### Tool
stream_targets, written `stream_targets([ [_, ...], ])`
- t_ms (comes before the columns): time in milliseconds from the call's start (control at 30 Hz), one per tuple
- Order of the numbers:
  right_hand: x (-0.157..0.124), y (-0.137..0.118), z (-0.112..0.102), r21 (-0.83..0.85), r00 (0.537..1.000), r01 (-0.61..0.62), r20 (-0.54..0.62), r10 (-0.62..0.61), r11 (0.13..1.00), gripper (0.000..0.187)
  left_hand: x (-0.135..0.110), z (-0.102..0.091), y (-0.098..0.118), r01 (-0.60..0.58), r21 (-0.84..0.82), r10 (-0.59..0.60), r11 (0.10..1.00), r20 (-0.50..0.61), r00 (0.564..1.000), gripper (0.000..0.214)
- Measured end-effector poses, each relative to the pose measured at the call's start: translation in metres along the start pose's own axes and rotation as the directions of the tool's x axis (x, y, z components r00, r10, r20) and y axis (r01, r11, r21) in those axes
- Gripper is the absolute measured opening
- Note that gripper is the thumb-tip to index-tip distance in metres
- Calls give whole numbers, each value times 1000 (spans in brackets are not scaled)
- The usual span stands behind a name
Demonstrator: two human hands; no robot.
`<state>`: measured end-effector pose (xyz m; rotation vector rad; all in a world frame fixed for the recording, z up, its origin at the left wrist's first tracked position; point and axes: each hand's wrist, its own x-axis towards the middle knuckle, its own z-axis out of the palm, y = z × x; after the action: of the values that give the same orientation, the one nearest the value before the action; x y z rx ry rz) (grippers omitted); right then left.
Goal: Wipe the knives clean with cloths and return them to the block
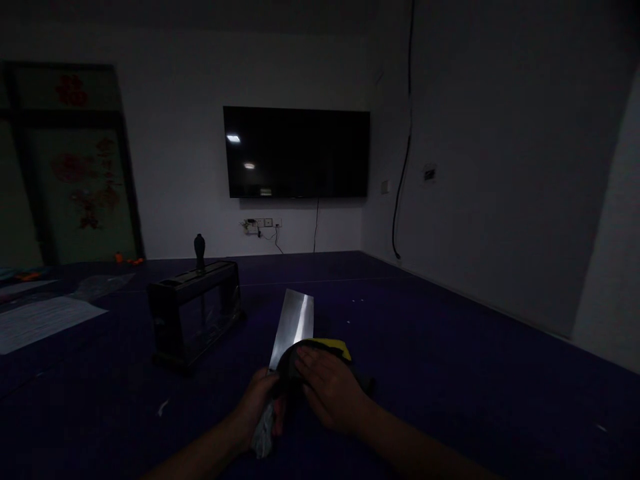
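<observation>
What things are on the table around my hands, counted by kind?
Cleaver: 1, gripped by the left hand
Cloth: 1, under the right hand, on the blade
Knife block: 1
Black handle standing in the block: 1
Total: 4

Dim domestic-looking room, likely a living room. A wall-mounted television (297, 152) is hanging dark above a row of wall sockets (263, 223). Red paper-cut decorations are showing on a glazed door (75, 167) at left. A wide purple-covered surface (450, 347) is carrying a knife block (193, 310) and a cleaver (295, 319).
</observation>
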<state>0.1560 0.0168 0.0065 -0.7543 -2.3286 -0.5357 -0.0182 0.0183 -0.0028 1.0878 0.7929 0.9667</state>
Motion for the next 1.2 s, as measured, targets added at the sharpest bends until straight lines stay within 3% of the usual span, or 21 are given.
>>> stream_targets([
  [200,-1,7,3,-39,993,-115,-24,114,993,39,1,2,1,-35,-14,34,999,-44,998,33],
  [333,-1,7,0,-9,998,-64,-3,64,998,42,-2,3,1,-28,-8,27,1000,-50,998,34],
  [467,1,2,-8,34,996,1,94,-4,999,44,-5,5,1,-36,4,36,999,-58,998,33],
  [800,8,-1,-19,194,943,69,306,-127,979,57,1,4,-1,-71,48,73,996,-45,996,37],
  [967,7,0,-16,176,947,76,296,-127,981,56,-2,6,0,-55,70,58,996,-43,997,34],
  [1200,3,-2,-9,52,990,53,126,-59,997,49,-5,6,-1,-87,10,87,996,-48,995,35],
])
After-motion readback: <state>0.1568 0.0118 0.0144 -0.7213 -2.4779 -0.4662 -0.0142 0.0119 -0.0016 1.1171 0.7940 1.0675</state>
